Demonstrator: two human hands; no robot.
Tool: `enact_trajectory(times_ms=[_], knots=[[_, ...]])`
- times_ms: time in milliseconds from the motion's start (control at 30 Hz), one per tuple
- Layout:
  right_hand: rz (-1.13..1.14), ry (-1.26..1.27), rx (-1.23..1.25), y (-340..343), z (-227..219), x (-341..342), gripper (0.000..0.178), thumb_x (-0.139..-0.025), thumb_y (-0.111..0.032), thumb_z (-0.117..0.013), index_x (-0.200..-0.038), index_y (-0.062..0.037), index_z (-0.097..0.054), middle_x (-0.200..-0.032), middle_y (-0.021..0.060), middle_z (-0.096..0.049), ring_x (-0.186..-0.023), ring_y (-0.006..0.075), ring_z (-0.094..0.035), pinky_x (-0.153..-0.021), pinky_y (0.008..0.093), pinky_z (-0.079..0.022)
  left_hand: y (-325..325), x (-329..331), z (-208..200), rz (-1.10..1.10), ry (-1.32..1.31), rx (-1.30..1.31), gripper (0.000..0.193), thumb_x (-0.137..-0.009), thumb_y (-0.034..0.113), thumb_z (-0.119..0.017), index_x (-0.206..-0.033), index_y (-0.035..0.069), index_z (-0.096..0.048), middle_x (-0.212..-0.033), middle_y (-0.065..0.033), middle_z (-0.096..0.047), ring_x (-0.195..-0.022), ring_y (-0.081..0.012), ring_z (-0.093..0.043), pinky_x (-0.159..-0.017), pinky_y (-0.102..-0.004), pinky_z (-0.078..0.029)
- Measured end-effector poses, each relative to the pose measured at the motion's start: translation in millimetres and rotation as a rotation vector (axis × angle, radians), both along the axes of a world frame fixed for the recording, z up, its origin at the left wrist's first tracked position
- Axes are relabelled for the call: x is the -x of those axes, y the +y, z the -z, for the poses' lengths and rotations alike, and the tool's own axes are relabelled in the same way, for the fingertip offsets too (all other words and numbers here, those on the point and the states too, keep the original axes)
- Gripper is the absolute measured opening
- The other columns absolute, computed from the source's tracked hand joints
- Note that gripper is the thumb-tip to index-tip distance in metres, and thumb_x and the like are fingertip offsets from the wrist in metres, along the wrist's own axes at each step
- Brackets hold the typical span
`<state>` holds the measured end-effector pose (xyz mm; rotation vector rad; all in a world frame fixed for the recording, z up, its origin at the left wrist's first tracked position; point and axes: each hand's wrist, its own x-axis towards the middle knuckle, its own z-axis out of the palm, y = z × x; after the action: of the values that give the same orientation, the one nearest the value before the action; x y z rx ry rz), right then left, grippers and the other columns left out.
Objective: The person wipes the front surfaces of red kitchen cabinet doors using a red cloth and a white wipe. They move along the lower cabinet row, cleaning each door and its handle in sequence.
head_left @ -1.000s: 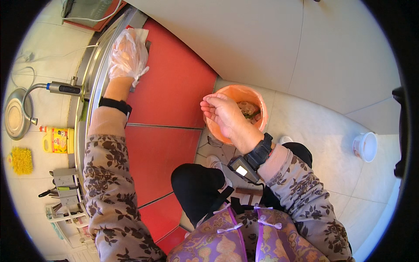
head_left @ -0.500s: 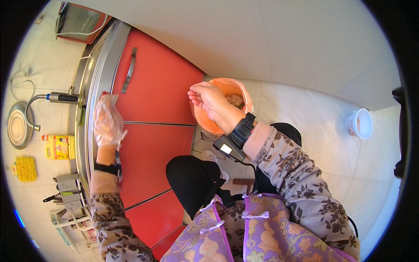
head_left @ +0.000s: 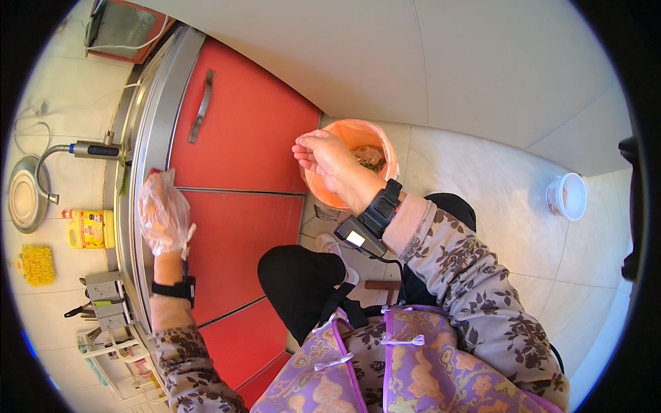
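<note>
My left hand [head_left: 165, 213], wrapped in a clear crinkled plastic bag or glove, is at the front edge of the steel counter [head_left: 164, 96]. Its fingers are bent round a small red thing [head_left: 153, 172], mostly hidden, whose kind I cannot make out. My right hand [head_left: 330, 158] is held over the near left rim of an orange bin [head_left: 321, 191] lined with a thin bag. The fingers of that hand are loosely curved, with nothing visible in them. Crumpled plastic and green scraps [head_left: 372, 157] lie inside the bin.
Red cabinet doors [head_left: 241, 131] run below the counter. A faucet [head_left: 96, 149], a yellow bottle [head_left: 91, 229], a yellow brush [head_left: 37, 265] and a knife rack [head_left: 107, 299] line the left. A white bucket [head_left: 567, 196] stands on the floor at the right.
My left hand has shifted a little toward me and left along the counter edge, the red thing with it. The right hand stays almost in place over the bin rim.
</note>
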<state>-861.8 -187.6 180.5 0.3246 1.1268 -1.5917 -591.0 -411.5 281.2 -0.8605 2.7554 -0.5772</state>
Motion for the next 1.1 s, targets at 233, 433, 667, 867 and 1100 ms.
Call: enact_trajectory(times_ms=[233,433,667,867,1100], knots=[[0.002,0.008,0.016,-6.1,-9.7,-4.7,0.008,-0.092,-0.014,-0.056,-0.094,-0.0067,-0.059,-0.085,0.0043,-0.063,-0.078,0.0127,-0.059,-0.069,0.0258,-0.049,-32.9,93.0,5.4,-0.099,-0.274,0.148,0.072,-0.091,0.048,-0.05,-0.153,0.021,-0.025,-0.158,-0.002,-0.027,-0.147,-0.021,-0.02,-0.122,-0.0408,-0.004],[-0.022,0.002,0.038,-11.2,-13.5,-2.2,0.009,-0.094,-0.015,-0.058,-0.099,-0.0071,-0.058,-0.093,0.0061,-0.064,-0.086,0.0145,-0.061,-0.079,0.0279,-0.052,-51.4,153.0,2.2,-0.033,-0.413,0.355,0.067,-0.092,0.053,-0.044,-0.151,0.024,-0.029,-0.155,0.0019,-0.032,-0.145,-0.0207,-0.023,-0.122,-0.0429,-0.005],[0.012,0.008,0.033,-3.8,-11.2,-0.1,0.009,-0.093,-0.013,-0.058,-0.099,-0.0068,-0.059,-0.094,0.0065,-0.065,-0.086,0.0153,-0.062,-0.079,0.029,-0.051,-64.1,93.3,27.6,-0.029,0.178,-0.18,0.078,-0.085,0.038,-0.063,-0.151,0.018,-0.027,-0.154,-0.002,-0.034,-0.143,-0.0233,-0.028,-0.121,-0.0414,-0.014],[-0.01,0.026,0.041,-1.8,-5.3,-0.9,0.009,-0.093,-0.014,-0.058,-0.098,-0.007,-0.06,-0.093,0.0063,-0.065,-0.086,0.0153,-0.062,-0.079,0.0288,-0.051,-17.9,7.0,9.3,0.135,0.244,0.043,0.079,-0.081,0.028,-0.068,-0.15,0.015,-0.031,-0.152,-0.0084,-0.038,-0.138,-0.0253,-0.037,-0.118,-0.039,-0.022],[-0.039,0.038,0.002,3.2,-3.5,-4.3,0.009,-0.093,-0.015,-0.058,-0.098,-0.0076,-0.06,-0.092,0.0057,-0.064,-0.085,0.0146,-0.061,-0.079,0.0286,-0.051,47.0,-70.1,-46.3,0.094,0.38,0.027,0.062,-0.087,0.013,-0.065,-0.144,0.012,-0.04,-0.139,-0.0154,-0.049,-0.123,-0.0359,-0.051,-0.101,-0.0439,-0.043]])
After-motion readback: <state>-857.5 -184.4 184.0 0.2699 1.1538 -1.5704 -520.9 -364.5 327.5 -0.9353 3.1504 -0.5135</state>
